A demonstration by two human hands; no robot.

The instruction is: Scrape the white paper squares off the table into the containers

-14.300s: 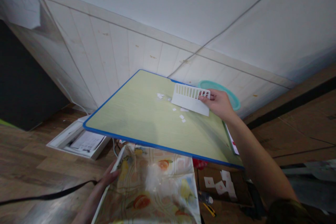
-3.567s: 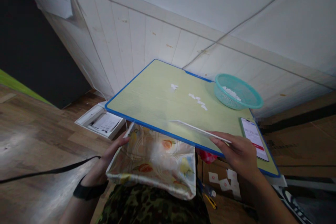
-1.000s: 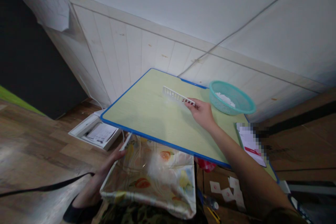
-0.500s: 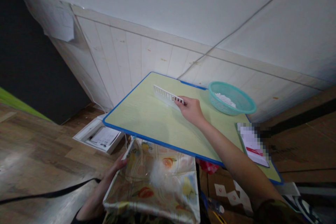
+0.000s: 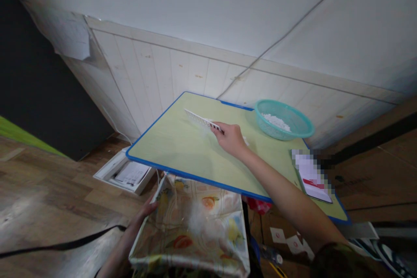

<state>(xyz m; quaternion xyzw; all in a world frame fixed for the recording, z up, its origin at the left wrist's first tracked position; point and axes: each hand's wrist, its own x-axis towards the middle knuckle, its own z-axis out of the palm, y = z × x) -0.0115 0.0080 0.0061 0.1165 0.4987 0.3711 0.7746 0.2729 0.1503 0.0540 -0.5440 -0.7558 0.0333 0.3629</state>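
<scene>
My right hand (image 5: 230,138) pinches one end of a white slotted plastic strip (image 5: 199,118), tilted above the pale green tabletop (image 5: 169,139). Some white material shows just behind the strip and beside my wrist. Below the table's front edge, my left hand (image 5: 148,209) grips the left side of an open box lined with shiny fruit-print fabric (image 5: 182,217). A pale, fluffy-looking heap (image 5: 203,221) lies in the box; what it is I cannot make out. Most of the left fingers are hidden by the box wall.
A turquoise plastic basket (image 5: 302,128) with white bits (image 5: 276,122) stands at the table's back right. A partly blurred-out phone or card (image 5: 312,182) lies near the right edge. On the floor are a white box (image 5: 107,169) at left and small printed cards (image 5: 278,235) at right.
The strip has turned so its slotted face shows less, and my right hand has shifted slightly left. White material now shows by the wrist. My left hand still grips the box.
</scene>
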